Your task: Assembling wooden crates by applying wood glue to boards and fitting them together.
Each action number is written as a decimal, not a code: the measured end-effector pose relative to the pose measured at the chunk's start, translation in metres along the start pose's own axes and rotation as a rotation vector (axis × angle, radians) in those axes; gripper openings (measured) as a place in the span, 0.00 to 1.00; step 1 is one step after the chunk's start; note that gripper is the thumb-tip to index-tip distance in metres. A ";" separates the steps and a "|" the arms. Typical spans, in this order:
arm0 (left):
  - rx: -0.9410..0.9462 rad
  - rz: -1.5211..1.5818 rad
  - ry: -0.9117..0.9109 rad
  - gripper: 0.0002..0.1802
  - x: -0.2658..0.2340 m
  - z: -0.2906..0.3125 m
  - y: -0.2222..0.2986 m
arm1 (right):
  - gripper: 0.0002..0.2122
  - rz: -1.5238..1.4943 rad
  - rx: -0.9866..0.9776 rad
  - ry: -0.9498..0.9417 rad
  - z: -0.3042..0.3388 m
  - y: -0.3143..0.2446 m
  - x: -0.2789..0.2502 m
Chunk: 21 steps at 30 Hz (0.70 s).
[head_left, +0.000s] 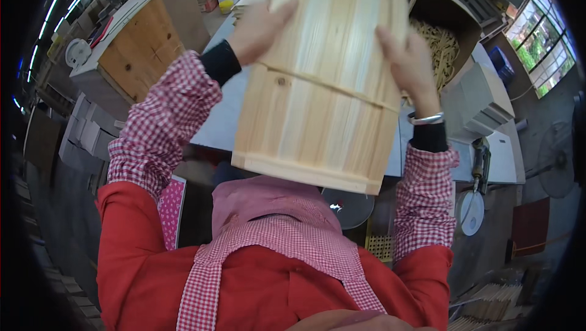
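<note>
A pale, striped pine wooden box (342, 32) is held up in front of me over the table. Its far part is recessed within a raised rim. A flat wooden panel (317, 126) covers the near part and juts toward my body; whether it is a lid or a second piece, I cannot tell. My left hand (261, 29) grips the box's left side, thumb on the rim. On the opposite side, my right hand (408, 65) is closed around the edge, slightly blurred. The fingers beneath the box are hidden.
Behind the right hand, an open carton (455, 10) holds many tan curly strips. Grey-white stacked boxes (479, 102) stand on the table (213, 120) at right. A power tool (481, 163) hangs at the table's right edge. At left is a large wooden cabinet (143, 47).
</note>
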State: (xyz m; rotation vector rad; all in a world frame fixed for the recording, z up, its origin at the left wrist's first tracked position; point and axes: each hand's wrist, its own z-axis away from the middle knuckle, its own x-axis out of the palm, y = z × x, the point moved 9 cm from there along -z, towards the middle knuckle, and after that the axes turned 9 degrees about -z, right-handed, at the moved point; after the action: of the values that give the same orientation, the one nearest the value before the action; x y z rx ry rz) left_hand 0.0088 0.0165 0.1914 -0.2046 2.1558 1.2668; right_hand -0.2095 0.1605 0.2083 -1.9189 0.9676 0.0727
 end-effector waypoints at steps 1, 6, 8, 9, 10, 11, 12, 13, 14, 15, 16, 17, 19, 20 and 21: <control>0.104 0.015 0.065 0.27 -0.023 -0.001 0.014 | 0.19 -0.016 -0.092 0.103 0.003 -0.025 -0.010; 0.224 0.217 0.389 0.30 -0.051 0.044 0.012 | 0.29 0.091 -0.554 0.346 0.054 -0.062 0.007; 0.338 0.139 0.645 0.30 -0.036 0.076 -0.022 | 0.34 0.138 -0.553 0.295 0.081 -0.026 0.039; 0.282 0.136 0.613 0.30 -0.017 0.086 -0.057 | 0.35 0.102 -0.508 0.234 0.092 -0.002 0.059; 0.230 0.139 0.578 0.30 -0.003 0.089 -0.078 | 0.35 0.076 -0.524 0.247 0.097 0.013 0.070; 0.246 0.133 0.576 0.30 0.001 0.088 -0.093 | 0.35 0.050 -0.542 0.261 0.100 0.026 0.076; 0.211 0.199 0.517 0.30 0.008 0.080 -0.105 | 0.35 0.050 -0.547 0.277 0.099 0.027 0.074; 0.171 0.263 0.453 0.29 0.012 0.076 -0.106 | 0.35 0.040 -0.544 0.260 0.101 0.027 0.073; 0.182 0.258 0.447 0.29 0.011 0.078 -0.102 | 0.35 0.030 -0.541 0.243 0.101 0.025 0.073; 0.180 0.272 0.474 0.29 0.008 0.081 -0.100 | 0.35 0.019 -0.537 0.226 0.101 0.024 0.073; 0.177 0.284 0.498 0.29 0.004 0.083 -0.098 | 0.35 0.017 -0.533 0.239 0.099 0.023 0.071; 0.172 0.296 0.521 0.28 0.000 0.084 -0.095 | 0.35 -0.002 -0.532 0.234 0.097 0.020 0.071; 0.222 0.309 0.531 0.28 -0.006 0.083 -0.079 | 0.34 -0.041 -0.511 0.222 0.097 0.013 0.069; 0.264 0.323 0.552 0.28 -0.013 0.087 -0.073 | 0.34 -0.052 -0.489 0.231 0.099 0.016 0.071; 0.304 0.337 0.571 0.29 -0.017 0.090 -0.070 | 0.33 -0.063 -0.492 0.239 0.100 0.019 0.073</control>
State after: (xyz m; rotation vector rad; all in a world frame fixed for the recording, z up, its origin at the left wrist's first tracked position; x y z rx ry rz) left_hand 0.0912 0.0516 0.1188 -0.0807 2.9428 1.1235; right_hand -0.1386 0.1900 0.1094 -2.4508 1.1204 0.0481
